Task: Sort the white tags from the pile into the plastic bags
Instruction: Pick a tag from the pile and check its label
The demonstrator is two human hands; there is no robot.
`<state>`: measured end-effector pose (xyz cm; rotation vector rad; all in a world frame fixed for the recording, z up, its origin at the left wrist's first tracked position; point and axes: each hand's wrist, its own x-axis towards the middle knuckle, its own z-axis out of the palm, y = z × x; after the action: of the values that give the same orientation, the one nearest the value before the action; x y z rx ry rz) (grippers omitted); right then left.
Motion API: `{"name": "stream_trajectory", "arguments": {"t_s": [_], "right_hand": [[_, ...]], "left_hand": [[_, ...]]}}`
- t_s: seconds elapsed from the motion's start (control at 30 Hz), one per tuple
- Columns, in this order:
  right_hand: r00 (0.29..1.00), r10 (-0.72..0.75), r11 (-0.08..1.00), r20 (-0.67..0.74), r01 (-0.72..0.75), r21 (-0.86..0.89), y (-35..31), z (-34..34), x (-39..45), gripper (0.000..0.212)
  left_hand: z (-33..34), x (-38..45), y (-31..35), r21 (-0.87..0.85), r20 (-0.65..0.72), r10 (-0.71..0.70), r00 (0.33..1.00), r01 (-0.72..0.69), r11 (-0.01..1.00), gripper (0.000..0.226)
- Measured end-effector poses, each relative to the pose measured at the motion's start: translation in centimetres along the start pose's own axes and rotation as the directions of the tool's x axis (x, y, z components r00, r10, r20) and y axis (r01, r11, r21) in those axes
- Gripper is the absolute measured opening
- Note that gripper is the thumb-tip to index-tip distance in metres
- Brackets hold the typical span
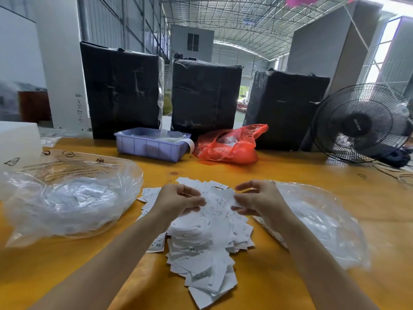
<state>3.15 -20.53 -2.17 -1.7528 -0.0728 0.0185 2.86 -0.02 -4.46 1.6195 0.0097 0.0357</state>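
Pile near-centre on surface | both hands above its far end | left fingers and right fingers pinching one tag stretched left-right between them | bags: left, right, right nearer.

Two tags in the pile said "XS" in black letters, one near the left edge and one in the middle. The small print on the other tags was too tiny to read. Numbers were written by hand on the white board, and marks were printed on the left bag, but neither could be read.
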Motion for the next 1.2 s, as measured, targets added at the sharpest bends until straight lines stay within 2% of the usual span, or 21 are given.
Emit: {"name": "stream_trajectory", "arguments": {"t_s": [0.03, 0.07, 0.3, 0.43, 0.53, 0.63, 0.73, 0.9, 1.03, 1.2], "right_hand": [[0.998, 0.034, 0.982, 0.06, -0.044, 0.181, -0.1, 0.1, -0.1, 0.024], [0.993, 0.055, 0.958, 0.1, -0.081, 0.275, -0.1, 0.3, -0.2, 0.029], [0.991, 0.028, 0.915, 0.13, -0.077, 0.395, -0.5, 1.0, -0.4, 0.048], [0.993, -0.004, 0.931, 0.116, -0.038, 0.362, -0.6, 1.2, -0.6, 0.053], [0.995, -0.066, 0.97, 0.077, 0.046, 0.237, -0.4, 1.2, -0.5, 0.035], [0.991, -0.12, 0.974, 0.062, 0.106, 0.198, -0.2, 1.2, -0.5, 0.019], [0.99, -0.14, 0.968, 0.03, 0.131, 0.215, -0.3, 1.2, -0.3, 0.011], [0.983, -0.185, 0.914, -0.006, 0.174, 0.367, -0.3, 1.0, 0.0, 0.006], [0.962, -0.272, 0.947, -0.027, 0.272, 0.173, -0.1, 1.5, -0.2, 0.008], [0.924, -0.382, 0.923, -0.019, 0.382, 0.037, -0.2, 1.9, -0.2, 0.008]], "left_hand": [[0.0, 0.0, 0.1, -0.007, 0.002, -0.01, 1.0, 0.01, 1.0, 0.019], [0.1, 0.0, 0.1, -0.013, 0.004, -0.018, 1.0, 0.018, 1.0, 0.021], [0.6, -0.1, 0.6, -0.088, 0.005, -0.055, 0.998, 0.055, 0.995, 0.023], [0.7, -0.2, 0.7, -0.108, 0.02, -0.071, 0.997, 0.073, 0.991, 0.024], [0.8, -0.3, 0.8, -0.122, 0.058, -0.07, 0.996, 0.077, 0.99, 0.024], [0.9, -0.6, 1.0, -0.131, 0.102, -0.055, 0.993, 0.068, 0.989, 0.023], [1.0, -0.8, 1.1, -0.163, 0.103, -0.047, 0.994, 0.063, 0.985, 0.019], [1.2, -0.9, 1.2, -0.201, 0.077, -0.025, 0.997, 0.04, 0.979, 0.014], [1.2, -0.8, 1.1, -0.153, 0.063, -0.028, 0.998, 0.037, 0.988, 0.015], [1.1, -0.8, 1.2, -0.134, 0.087, -0.029, 0.996, 0.04, 0.99, 0.008]]}}
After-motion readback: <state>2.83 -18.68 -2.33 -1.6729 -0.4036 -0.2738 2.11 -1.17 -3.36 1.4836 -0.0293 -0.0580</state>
